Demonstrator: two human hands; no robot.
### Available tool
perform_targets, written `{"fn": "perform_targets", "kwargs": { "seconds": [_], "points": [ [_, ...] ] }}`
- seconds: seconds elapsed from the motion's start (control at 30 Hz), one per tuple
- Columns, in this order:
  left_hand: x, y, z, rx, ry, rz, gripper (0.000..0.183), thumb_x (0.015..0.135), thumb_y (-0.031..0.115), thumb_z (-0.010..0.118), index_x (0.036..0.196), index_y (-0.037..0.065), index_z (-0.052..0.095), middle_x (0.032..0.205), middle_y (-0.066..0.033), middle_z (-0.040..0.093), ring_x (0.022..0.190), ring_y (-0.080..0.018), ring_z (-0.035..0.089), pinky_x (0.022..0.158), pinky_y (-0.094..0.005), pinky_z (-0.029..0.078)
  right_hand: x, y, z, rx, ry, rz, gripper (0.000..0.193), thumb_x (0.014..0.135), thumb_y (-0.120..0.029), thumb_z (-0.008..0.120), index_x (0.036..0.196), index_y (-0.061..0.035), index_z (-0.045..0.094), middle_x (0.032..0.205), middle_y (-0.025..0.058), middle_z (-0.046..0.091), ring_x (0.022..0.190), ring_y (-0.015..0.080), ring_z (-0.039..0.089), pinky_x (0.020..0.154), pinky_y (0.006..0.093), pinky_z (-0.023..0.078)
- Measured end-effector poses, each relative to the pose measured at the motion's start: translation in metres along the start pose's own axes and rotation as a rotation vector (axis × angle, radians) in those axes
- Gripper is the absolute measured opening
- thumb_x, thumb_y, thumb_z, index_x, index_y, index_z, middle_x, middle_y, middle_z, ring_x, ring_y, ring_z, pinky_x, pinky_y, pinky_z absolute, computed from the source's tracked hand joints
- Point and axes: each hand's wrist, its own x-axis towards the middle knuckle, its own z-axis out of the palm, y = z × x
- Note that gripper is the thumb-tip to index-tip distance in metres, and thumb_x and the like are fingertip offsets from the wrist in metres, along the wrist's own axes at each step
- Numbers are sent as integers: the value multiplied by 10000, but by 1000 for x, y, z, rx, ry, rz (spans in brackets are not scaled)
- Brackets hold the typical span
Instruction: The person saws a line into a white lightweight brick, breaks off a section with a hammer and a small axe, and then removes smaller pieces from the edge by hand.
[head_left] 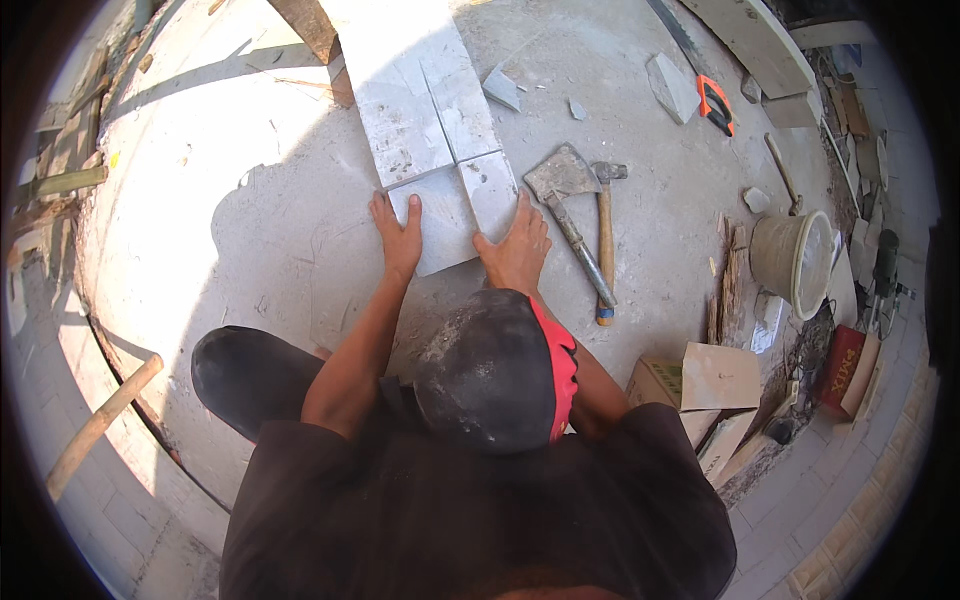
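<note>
Several pale grey blocks lie fitted together on the concrete floor ahead of me. My left hand point(402, 238) presses against the left edge of the nearest square block point(436, 215), its thumb on top. On the opposite side, my right hand point(515, 245) grips the narrow block piece point(491, 190) at its right edge and near corner. The two pieces touch along a thin seam. Beyond them sit larger blocks point(405, 130), with a dark gap running between two of them. Parts of my fingers are hidden behind the block edges.
Right of the blocks lie a broad-bladed tool point(577, 240) with a tubular handle and a wooden-handled hammer point(606, 240). Farther right are an orange-handled saw point(714, 105), block fragments point(672, 88), a bucket point(780, 255) and a cardboard box point(718, 377). A wooden beam point(308, 28) stands at the far left.
</note>
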Motion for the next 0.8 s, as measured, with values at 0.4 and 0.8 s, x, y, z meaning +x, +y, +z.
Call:
{"fn": "perform_targets", "kwargs": {
  "seconds": [0.4, 0.8],
  "points": [
    [26, 28, -49, -76, -84, -72, 671, 999, 366, 669, 1474, -65, 471, 1473, -238, 538, 1396, -341, 478, 1155, -397, 350, -18, 15, 1, 221, -343, -122, 1053, 794, -420, 847, 1563, 5, 268, 1392, 285, 461, 1324, 460, 456, 1105, 495, 405],
    [16, 40, -43, 140, 182, 45, 716, 947, 400, 702, 1484, -3, 455, 1310, -266, 649, 1220, -396, 626, 1018, -429, 476, 51, 25, 12, 265, -62, -301, 616, 881, -293, 760, 1388, -9, 555, 1379, 225, 520, 1271, 409, 502, 1027, 496, 460]
  ]
}}
